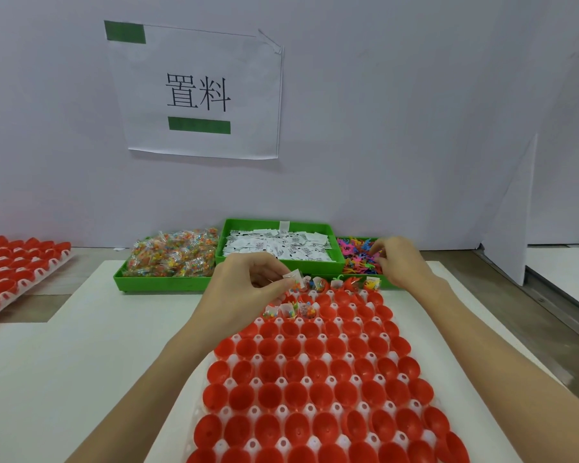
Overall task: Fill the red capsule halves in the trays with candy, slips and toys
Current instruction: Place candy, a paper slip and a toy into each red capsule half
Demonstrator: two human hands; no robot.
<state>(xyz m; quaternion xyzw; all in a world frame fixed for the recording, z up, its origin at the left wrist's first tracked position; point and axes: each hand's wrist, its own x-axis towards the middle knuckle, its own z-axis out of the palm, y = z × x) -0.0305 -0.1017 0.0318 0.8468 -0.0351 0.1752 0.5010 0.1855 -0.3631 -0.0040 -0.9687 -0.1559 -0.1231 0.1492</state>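
hidden: front wall of green plastic bin of coloured toys (360, 259) behind right hand (400, 262) | cannot tell: whether right fingertips pinch a toy | cut off: white tray of red capsule halves (311, 372) at bottom edge; second red-capsule tray (14, 269) at left edge | too small: print on white paper slips (281, 245)

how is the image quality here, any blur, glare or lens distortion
Head view: even, soft light with no glare and only faint shadows; wide-angle bending stretches the red capsule halves near the bottom edge; the left hand, the right hand and the toys look slightly soft, while the wall sign reads sharp.
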